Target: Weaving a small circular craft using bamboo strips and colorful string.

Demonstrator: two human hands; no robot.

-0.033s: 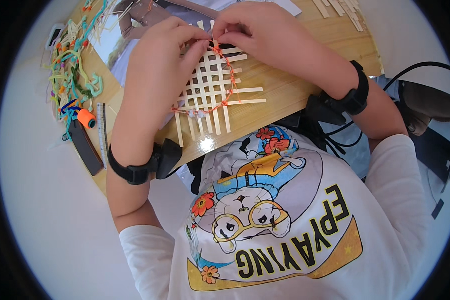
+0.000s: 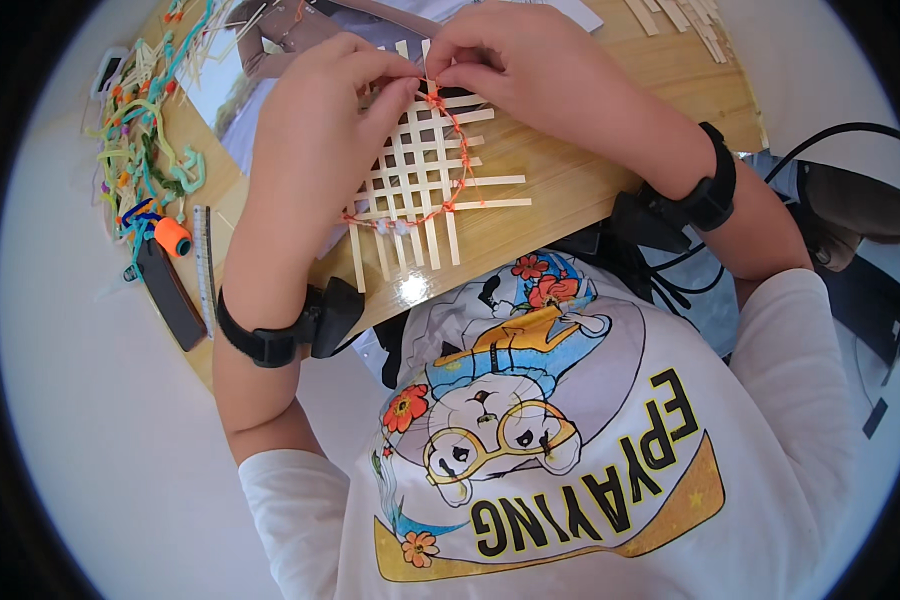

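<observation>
A loosely woven lattice of pale flat strips (image 2: 420, 175) lies on the wooden table (image 2: 620, 140), its strip ends sticking out unevenly. Orange cord (image 2: 465, 150) loops through it in a rough ring, knotted in places. A few small pale beads (image 2: 392, 227) sit along the near part of that ring. At the lattice's far edge, my left hand (image 2: 335, 120) pinches the thin orange cord between thumb and forefinger. Just to its right, my right hand (image 2: 515, 55) is closed in a pinch on the same cord. My left hand hides the lattice's left side.
Tangled coloured yarn with beads (image 2: 150, 150) lies along the left edge, near an orange spool (image 2: 173, 238), a dark oblong case (image 2: 172, 295) and a ruler (image 2: 204, 265). A printed picture (image 2: 235, 110) lies behind my hands. Loose strips (image 2: 685, 20) lie far right; black cables (image 2: 685, 285) hang below.
</observation>
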